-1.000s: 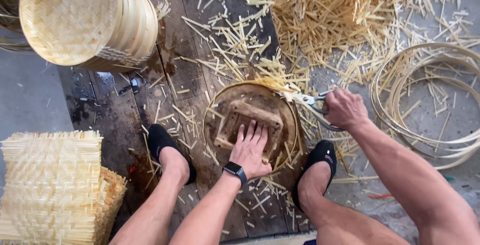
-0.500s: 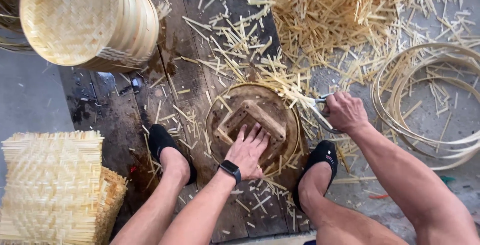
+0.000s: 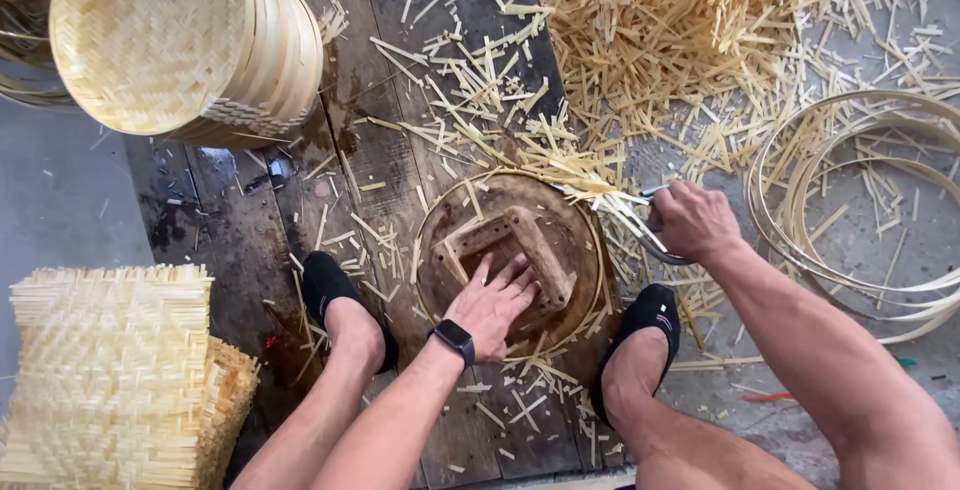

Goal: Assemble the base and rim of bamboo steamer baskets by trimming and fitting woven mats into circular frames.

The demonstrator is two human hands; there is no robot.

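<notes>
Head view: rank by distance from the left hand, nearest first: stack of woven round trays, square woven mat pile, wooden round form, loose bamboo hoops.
1. wooden round form: directly under the left hand, touching it.
2. square woven mat pile: lower left.
3. stack of woven round trays at upper left and loose bamboo hoops at far right: too close to call.

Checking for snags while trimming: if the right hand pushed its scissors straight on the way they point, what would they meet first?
The right hand points its scissors up-left along the round wooden form. First in line are the woven mat's bamboo strip ends jutting past the rim, then loose offcuts on the planks; depth is uncertain.
</notes>
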